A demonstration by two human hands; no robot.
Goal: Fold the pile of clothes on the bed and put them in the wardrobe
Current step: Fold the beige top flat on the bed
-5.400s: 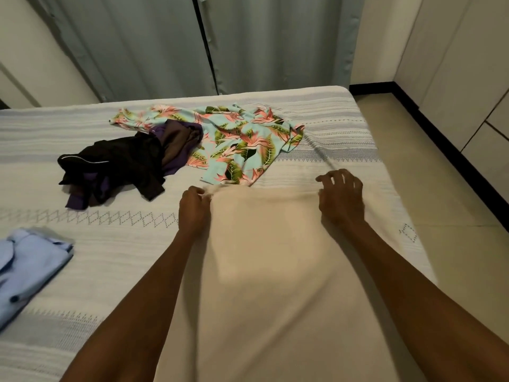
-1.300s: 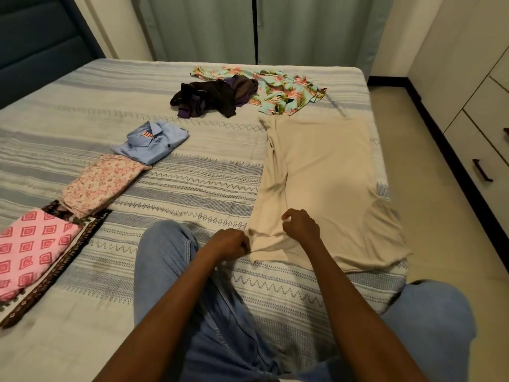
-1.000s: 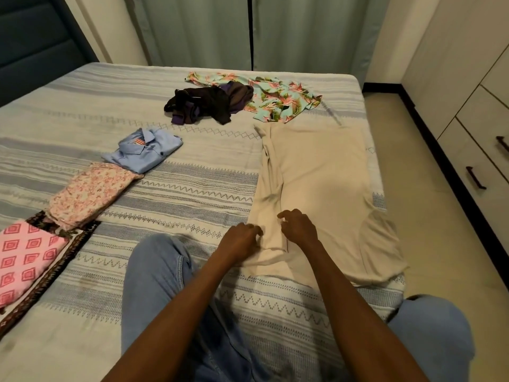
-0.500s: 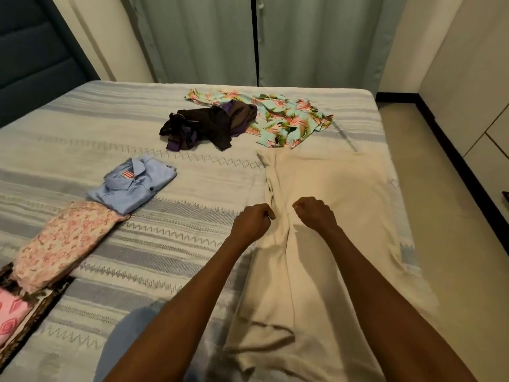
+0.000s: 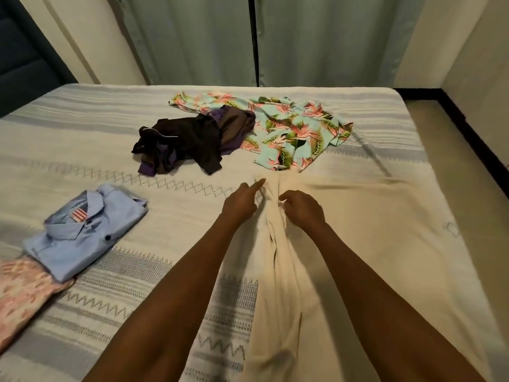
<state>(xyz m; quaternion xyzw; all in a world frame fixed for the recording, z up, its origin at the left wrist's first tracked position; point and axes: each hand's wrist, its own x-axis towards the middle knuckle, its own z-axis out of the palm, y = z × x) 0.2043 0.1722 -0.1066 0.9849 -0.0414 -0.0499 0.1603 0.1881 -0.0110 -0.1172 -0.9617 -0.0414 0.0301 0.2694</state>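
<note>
Cream garment (image 5: 344, 244) lies spread on the bed (image 5: 82, 128), its left edge bunched into a long fold; the left hand (image 5: 240, 203) rests beside that fold with its forefinger straight and touching the cloth, other fingers curled under, while the right hand (image 5: 303, 209) pinches the fold with curled fingers. Beyond the cream garment, toward the curtains (image 5: 248, 37), sit a floral shirt (image 5: 289, 133) and a dark heap (image 5: 190, 139), touching each other. Left of it, well apart, lie a folded blue shirt (image 5: 82, 232) and a pink cloth (image 5: 24, 293).
</note>
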